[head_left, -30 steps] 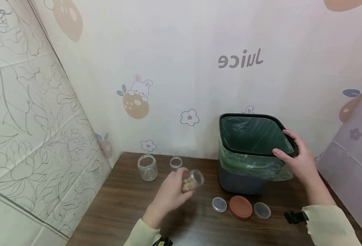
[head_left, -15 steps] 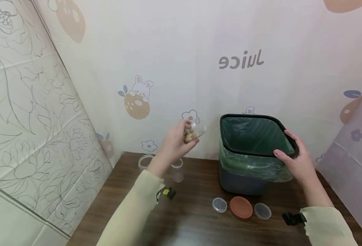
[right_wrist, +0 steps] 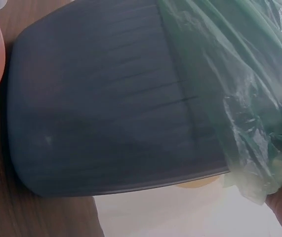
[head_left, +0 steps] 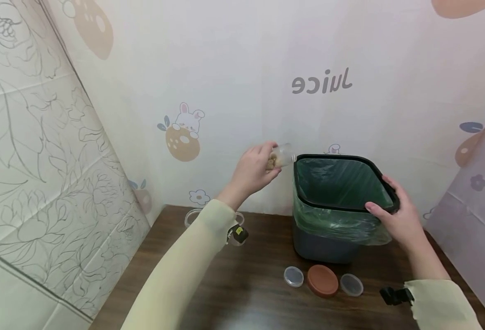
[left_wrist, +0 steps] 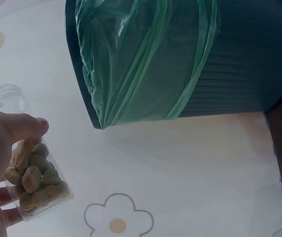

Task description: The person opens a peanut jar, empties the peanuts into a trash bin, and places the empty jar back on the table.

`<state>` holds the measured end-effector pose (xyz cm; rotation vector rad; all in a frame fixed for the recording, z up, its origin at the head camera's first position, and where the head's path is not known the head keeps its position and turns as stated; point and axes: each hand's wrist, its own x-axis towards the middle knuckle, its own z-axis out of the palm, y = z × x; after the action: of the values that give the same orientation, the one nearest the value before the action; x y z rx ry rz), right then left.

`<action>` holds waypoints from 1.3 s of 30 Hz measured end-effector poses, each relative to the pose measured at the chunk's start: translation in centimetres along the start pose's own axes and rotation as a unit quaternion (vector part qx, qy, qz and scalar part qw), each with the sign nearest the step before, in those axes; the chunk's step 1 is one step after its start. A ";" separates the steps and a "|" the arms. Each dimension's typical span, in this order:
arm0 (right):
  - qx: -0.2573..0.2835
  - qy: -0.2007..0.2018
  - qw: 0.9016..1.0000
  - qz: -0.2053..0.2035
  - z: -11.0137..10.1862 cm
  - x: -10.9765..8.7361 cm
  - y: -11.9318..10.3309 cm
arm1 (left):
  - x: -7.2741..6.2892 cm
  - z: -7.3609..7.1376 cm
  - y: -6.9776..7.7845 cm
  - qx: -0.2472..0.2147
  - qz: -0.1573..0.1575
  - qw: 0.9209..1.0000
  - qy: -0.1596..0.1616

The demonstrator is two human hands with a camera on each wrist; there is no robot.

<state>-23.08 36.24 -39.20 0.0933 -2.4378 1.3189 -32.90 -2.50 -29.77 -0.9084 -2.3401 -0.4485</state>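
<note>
My left hand (head_left: 255,168) grips a clear jar (head_left: 284,155) of unshelled peanuts (left_wrist: 38,173), raised level with the bin's rim at its left side. The jar tilts with its mouth toward the bin, and the peanuts lie in its bottom end. A dark trash bin (head_left: 322,240) with a green plastic liner (head_left: 333,183) stands on the table. My right hand (head_left: 400,215) grips the bin's black rim at the right corner, thumb on the near edge. In the right wrist view that hand shows only at the lower right edge, beside the liner.
Two clear lids (head_left: 293,277) and a terracotta-coloured lid (head_left: 322,280) lie in front of the bin on the wooden table (head_left: 263,293). Two clear jars stand at the back left, partly hidden by my left arm; one jar's rim (head_left: 192,215) shows. A patterned curtain (head_left: 226,91) hangs behind.
My left hand has lifted the jar of peanuts off the table area, up and right to the bin's left rim. The right hand keeps its hold on the bin.
</note>
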 end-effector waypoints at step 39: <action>-0.022 -0.031 0.999 0.011 -0.7 0.1 -0.3 | 3.1 2.0 3.0 0.184 0.114 0.975 -0.050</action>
<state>-22.95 36.69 -38.57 0.0963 -2.5245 1.2897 -33.41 2.13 -29.09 -1.0147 -2.2644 0.1255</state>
